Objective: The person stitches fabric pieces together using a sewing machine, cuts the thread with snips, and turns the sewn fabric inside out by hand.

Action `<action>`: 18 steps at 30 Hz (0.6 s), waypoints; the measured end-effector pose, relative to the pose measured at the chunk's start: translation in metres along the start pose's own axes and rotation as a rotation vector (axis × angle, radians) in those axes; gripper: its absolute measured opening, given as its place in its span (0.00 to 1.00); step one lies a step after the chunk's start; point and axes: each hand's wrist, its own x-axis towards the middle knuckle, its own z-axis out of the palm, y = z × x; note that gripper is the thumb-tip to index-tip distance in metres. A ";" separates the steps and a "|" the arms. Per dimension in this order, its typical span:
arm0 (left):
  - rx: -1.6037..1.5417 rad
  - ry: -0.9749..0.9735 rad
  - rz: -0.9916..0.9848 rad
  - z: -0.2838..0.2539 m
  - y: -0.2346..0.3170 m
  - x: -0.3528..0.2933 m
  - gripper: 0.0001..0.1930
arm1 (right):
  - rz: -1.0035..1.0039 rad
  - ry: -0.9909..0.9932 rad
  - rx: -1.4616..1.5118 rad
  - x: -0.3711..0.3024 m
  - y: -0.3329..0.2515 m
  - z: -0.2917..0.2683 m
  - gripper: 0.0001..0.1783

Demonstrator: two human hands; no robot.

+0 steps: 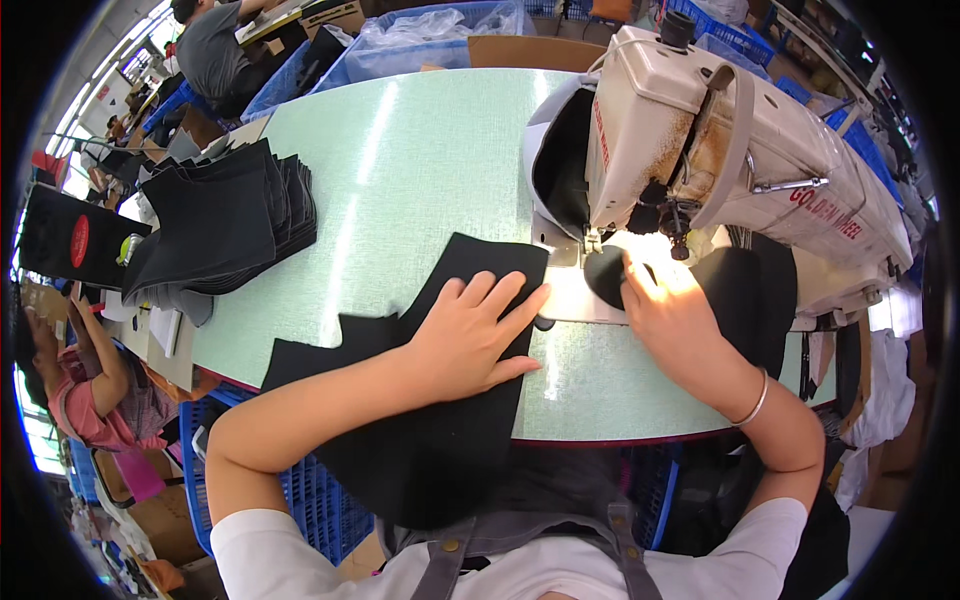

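Observation:
My left hand [462,338] lies flat with fingers spread on a large black fabric panel [420,450], which hangs over the table's front edge towards my lap. Its upper right corner comes close to the metal plate of a sewing machine [650,85]. My right hand [675,318] is at the lit needle area, its fingers closed on the edge of a black fabric piece [603,275] with a rounded end. That piece lies just right of the presser foot [592,240]. More black fabric [735,290] lies beneath the machine arm, right of my right hand.
A stack of cut black panels [225,215] sits on the pale green table [430,130] at the left. Blue baskets [400,60] with plastic wrapping stand behind the table. Another blue basket [310,500] is below the front edge. People work at the left [100,390] and far left.

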 end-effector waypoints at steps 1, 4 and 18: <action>-0.032 0.042 0.052 0.004 -0.002 0.008 0.40 | -0.007 0.218 0.073 0.000 0.003 0.002 0.18; -0.092 0.213 0.054 0.020 0.009 0.027 0.41 | 0.031 0.245 0.248 -0.001 0.004 0.010 0.25; -0.164 -0.031 0.061 0.010 0.008 0.049 0.39 | 0.077 0.289 0.331 -0.003 -0.006 0.022 0.25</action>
